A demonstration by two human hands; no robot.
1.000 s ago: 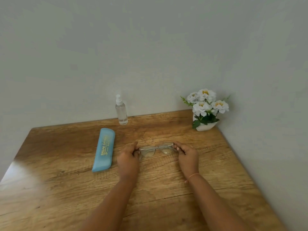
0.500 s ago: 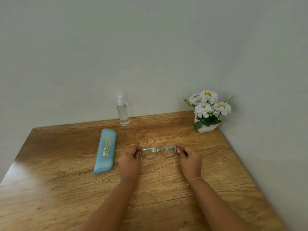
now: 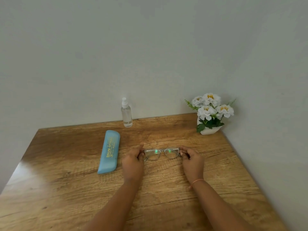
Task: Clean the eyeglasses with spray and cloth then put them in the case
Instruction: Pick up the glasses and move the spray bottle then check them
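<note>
Clear-framed eyeglasses (image 3: pixel 161 153) sit at the middle of the wooden table (image 3: pixel 66 189), lenses facing me with green glints. My left hand (image 3: pixel 133 161) pinches the frame's left end and my right hand (image 3: pixel 193 160) pinches its right end. A closed light-blue eyeglass case (image 3: pixel 109 151) with yellow lettering lies flat just left of my left hand. A clear spray bottle (image 3: pixel 126 114) with a white nozzle stands upright at the table's back edge, against the wall. I see no cloth.
A white pot of white flowers (image 3: pixel 210 112) stands in the back right corner. Grey walls close off the table at the back and along the right side. The table's left edge runs diagonally toward me.
The glasses tipped more upright between my hands, and green reflections now show in the lenses. Both hands kept their grip and shifted only slightly.
</note>
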